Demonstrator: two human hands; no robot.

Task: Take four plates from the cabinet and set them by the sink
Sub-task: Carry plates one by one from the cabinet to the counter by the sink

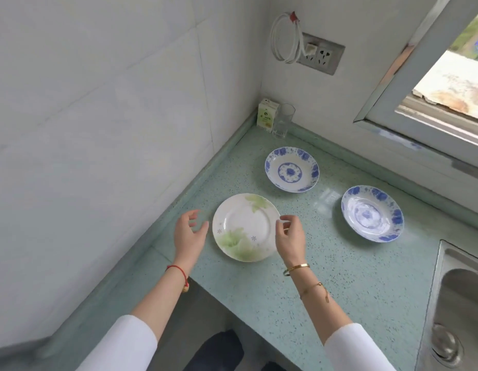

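- On the green speckled surface in front of you lie three plates: a white plate with green leaves nearest the wall edge, a blue-patterned plate further back, and a second blue-patterned plate closest to the sink.
- Your left hand hovers just beside the green-leaf plate's left rim, fingers loosely curled and apart, gripping nothing.
- Your right hand sits at the plate's right rim, thumb and forefinger close together right at the edge; whether they pinch the rim or have just let go cannot be told.
- By that count, three of the four plates look set down; one more seems left to fetch. The cabinet is not in view.
- Behind the plates, in the corner, a small carton and a clear glass stand touching or nearly so, well apart from the plates.
- Bare surface between the green-leaf plate and the sink leaves room for a fourth plate; nothing appears to block it.
- A wall socket with a coiled white cable hangs above, clear of your work.
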